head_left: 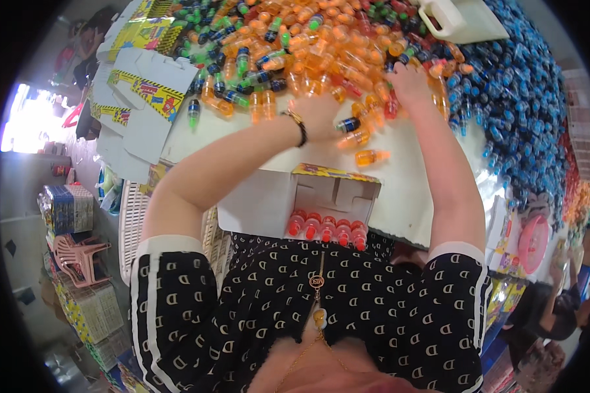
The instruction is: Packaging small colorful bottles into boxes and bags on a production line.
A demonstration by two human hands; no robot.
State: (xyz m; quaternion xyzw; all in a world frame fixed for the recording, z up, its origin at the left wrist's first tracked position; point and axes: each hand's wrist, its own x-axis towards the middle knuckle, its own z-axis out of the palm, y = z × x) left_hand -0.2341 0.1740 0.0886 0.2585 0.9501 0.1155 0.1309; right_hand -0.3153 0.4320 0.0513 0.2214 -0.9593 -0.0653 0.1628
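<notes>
My left hand (318, 116), with a dark bracelet at the wrist, reaches to the near edge of a heap of small orange bottles (328, 56). Its fingers blur into the orange bottles, so its grip is unclear. Further right, my right hand (410, 85) is among mixed bottles with its fingers curled down; what they hold is hidden. Between my forearms lie a dark-capped bottle (348, 124) and a loose orange bottle (372, 157). Close to my body an open carton (255, 203) holds a row of red bottles (326, 229) along its near side.
Blue bottles (511, 98) form a large pile on the right. A cream plastic jug (462, 19) lies at the back. Flattened cartons (137, 98) are stacked at the left of the white table (203, 134). A white basket (132, 223) stands below the left forearm.
</notes>
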